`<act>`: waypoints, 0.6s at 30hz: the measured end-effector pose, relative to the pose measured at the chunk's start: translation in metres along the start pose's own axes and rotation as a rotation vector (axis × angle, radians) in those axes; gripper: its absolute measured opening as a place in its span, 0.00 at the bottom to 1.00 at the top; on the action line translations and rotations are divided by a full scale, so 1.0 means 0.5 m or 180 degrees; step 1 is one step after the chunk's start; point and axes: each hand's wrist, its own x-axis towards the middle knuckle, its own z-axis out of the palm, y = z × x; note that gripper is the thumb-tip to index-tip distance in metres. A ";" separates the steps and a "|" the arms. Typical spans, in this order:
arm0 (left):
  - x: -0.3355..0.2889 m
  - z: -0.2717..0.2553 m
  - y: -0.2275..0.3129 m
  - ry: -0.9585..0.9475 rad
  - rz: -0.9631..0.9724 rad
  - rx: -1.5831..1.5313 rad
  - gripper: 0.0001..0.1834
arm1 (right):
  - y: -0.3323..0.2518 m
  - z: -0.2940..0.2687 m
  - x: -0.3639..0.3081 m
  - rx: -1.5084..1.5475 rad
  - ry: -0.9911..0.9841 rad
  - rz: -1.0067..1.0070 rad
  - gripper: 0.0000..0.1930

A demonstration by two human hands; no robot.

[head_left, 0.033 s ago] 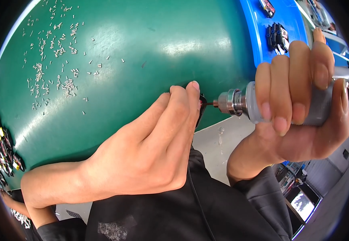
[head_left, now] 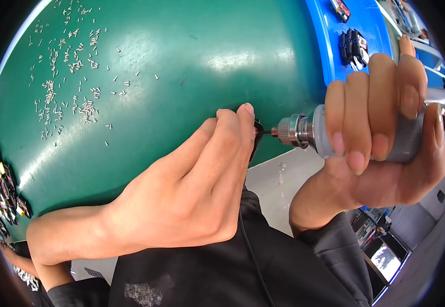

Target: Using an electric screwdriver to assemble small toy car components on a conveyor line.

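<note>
My left hand point(head_left: 197, 184) is closed on a small black part point(head_left: 257, 134), most of it hidden behind the fingers. My right hand point(head_left: 381, 123) wraps around an electric screwdriver point(head_left: 314, 134) with a grey body and a silver metal nose, held roughly level. Its thin dark bit point(head_left: 266, 133) points left and meets the black part at the left fingertips. Whether a screw sits at the bit's tip cannot be made out. Both hands are at the near edge of the green table point(head_left: 181, 51).
Many small silver screws point(head_left: 87, 110) lie scattered on the table's left. A pile of small black parts point(head_left: 2, 184) sits at the far left edge. At the right, a blue tray point(head_left: 322, 41) holds several black parts point(head_left: 353, 46). Another person's arm point(head_left: 20, 261) shows at lower left.
</note>
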 end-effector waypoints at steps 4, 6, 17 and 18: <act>-0.003 0.000 0.006 0.0063 -0.0079 -0.0119 0.17 | 0.009 0.010 -0.008 0.0006 0.0057 -0.0144 0.10; -0.008 0.000 0.004 0.0013 -0.0043 -0.0147 0.18 | 0.009 0.019 -0.004 -0.0311 -0.0174 0.0023 0.09; 0.011 -0.003 -0.014 0.0119 0.0160 -0.0035 0.23 | 0.005 0.044 -0.009 -0.0806 0.0196 -0.0069 0.10; 0.011 -0.013 -0.019 -0.0004 0.0104 -0.0191 0.23 | 0.007 0.048 -0.001 -0.0962 0.0156 -0.0223 0.10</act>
